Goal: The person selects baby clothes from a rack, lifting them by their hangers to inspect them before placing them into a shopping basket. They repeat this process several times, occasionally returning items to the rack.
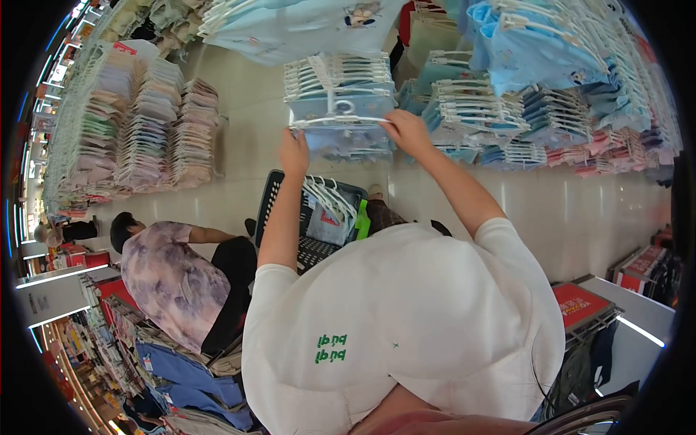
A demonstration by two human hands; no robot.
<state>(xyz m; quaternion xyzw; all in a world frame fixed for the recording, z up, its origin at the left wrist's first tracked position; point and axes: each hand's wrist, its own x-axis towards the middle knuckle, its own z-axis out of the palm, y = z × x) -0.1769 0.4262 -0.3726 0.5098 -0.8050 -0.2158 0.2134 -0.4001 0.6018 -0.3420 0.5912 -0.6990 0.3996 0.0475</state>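
Both of my hands hold a white plastic clothes hanger (337,120) out in front of a rack of clothes. My left hand (293,151) is closed on its left end, and my right hand (407,133) is closed around its right end. A light blue garment (341,136) appears to hang from the bar, though it blends with the clothes behind. Just beyond is a row of white hangers (362,69) on the rack. Below my hands, a dark shopping basket (270,199) contains several white hangers (330,197) with a pale garment (326,223).
Pale blue clothes (290,36) hang overhead. Racks of folded-looking garments (145,123) stand left, and more hanging clothes (478,109) fill the right. A person in a tie-dyed shirt (174,279) is close on my left. A red sign (580,303) tops a rack at lower right.
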